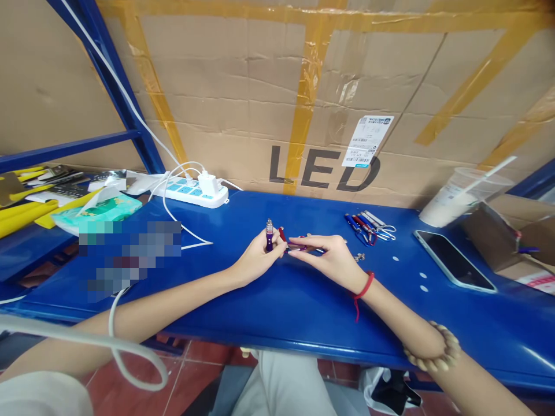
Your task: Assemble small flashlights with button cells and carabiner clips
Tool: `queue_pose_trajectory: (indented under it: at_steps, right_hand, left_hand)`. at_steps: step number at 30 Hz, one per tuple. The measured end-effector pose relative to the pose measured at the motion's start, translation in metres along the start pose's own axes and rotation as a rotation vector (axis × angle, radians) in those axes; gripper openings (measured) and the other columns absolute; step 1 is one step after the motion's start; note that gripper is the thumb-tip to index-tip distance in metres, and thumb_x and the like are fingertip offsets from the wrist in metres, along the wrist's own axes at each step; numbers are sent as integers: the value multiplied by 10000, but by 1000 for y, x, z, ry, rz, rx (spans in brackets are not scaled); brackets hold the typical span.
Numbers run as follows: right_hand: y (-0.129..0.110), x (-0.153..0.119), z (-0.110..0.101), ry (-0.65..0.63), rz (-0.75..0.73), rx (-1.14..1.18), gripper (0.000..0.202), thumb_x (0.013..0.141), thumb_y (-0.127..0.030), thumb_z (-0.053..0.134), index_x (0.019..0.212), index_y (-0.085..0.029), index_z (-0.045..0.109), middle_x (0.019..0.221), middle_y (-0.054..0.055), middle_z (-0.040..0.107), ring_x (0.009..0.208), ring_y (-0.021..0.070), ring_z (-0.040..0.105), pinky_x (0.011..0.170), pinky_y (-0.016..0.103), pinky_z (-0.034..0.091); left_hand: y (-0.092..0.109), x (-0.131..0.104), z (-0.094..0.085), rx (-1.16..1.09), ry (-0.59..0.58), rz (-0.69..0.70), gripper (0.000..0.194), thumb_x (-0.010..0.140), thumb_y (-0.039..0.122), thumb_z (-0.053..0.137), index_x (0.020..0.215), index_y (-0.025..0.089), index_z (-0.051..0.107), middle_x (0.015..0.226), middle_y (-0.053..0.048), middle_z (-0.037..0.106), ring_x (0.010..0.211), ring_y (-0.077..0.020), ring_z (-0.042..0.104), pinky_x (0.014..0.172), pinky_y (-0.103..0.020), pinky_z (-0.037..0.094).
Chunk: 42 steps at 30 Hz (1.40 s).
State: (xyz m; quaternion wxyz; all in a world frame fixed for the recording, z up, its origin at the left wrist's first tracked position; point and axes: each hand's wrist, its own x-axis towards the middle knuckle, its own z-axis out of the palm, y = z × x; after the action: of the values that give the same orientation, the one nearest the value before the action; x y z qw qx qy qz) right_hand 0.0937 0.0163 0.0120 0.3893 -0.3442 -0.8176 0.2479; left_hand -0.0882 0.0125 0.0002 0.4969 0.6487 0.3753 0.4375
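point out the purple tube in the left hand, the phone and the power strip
purple tube [269,237]: head view, middle of its barrel
phone [453,260]: head view, centre of its dark screen
power strip [191,191]: head view, its white top face

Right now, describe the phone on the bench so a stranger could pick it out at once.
Start at the blue bench below the big cardboard sheet printed LED. Go right, past the small bunch of pens. The phone lies flat, screen dark, left of the plastic cup; it is the only flat black slab there.

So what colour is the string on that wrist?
Red: the string circles the right wrist, clearest in the head view.
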Motion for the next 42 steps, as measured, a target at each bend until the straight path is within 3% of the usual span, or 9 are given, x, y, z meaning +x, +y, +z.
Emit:
queue_pose_trajectory:
  at_steps: [3, 8, 13, 18, 32, 35, 42]
  right_hand:
    - [2, -1, -1, -53, -193, -240, 250, 881, -301, 539, 1055, -170, 662, 965, 75, 689, 862, 212, 653, 855, 360, 503]
    - [1, 0, -4, -227, -309, -516, 317, 942, -294, 404, 1131, -125, 594, 918, 107, 646, 868, 209, 616, 809, 367, 509]
    - [0, -1, -3, -293, -317, -571, 284, 943, -263, 396, 1085, -103, 582, 847, 97, 624, 815, 204, 606, 767, 343, 504]
    - [-3, -2, 1, -317, -260, -554, 201, 924, -235, 438, 852, -128, 593, 725, 57, 573, 657, 166, 549, 631, 270, 457]
    - [-8, -4, 7, -146, -140, -300, 260, 913, -221, 443, 722, -140, 600, 601, 5, 488, 551, 114, 440, 551, 219, 359]
    - [-7, -2, 3, -101, -153, -309, 274, 919, -240, 434, 752, -136, 624, 621, 21, 525, 575, 123, 474, 581, 229, 380]
    - [-10, 0, -7, 145, -149, -298, 294, 932, -285, 416, 832, -138, 650, 660, 36, 541, 581, 125, 473, 585, 247, 400]
  left_hand:
    - [-3, 0, -2, 84, 38, 50, 259, 831, 255, 477, 706, 204, 256, 691, 47, 383, 624, -84, 358, 632, -237, 333]
    - [-4, -1, -3, 247, 33, 78, 222, 845, 256, 450, 710, 200, 284, 684, 47, 367, 612, -86, 335, 611, -234, 322]
    - [-5, -2, -2, 294, 26, 100, 217, 847, 257, 449, 712, 203, 287, 673, 49, 381, 596, -86, 343, 584, -227, 316]
    - [-2, -4, 0, 346, 7, 173, 226, 848, 242, 443, 695, 203, 282, 633, 57, 372, 554, -79, 337, 560, -221, 309]
    - [0, -5, 0, 365, 10, 220, 211, 863, 252, 425, 707, 203, 292, 641, 46, 393, 568, -86, 345, 565, -227, 314]
    - [3, -6, -1, 340, 10, 165, 207, 871, 308, 422, 733, 200, 313, 639, 52, 364, 558, -87, 327, 554, -233, 296]
    - [8, -9, 0, 140, -111, 27, 283, 924, 436, 239, 800, 201, 337, 550, 77, 300, 495, -91, 273, 507, -232, 257]
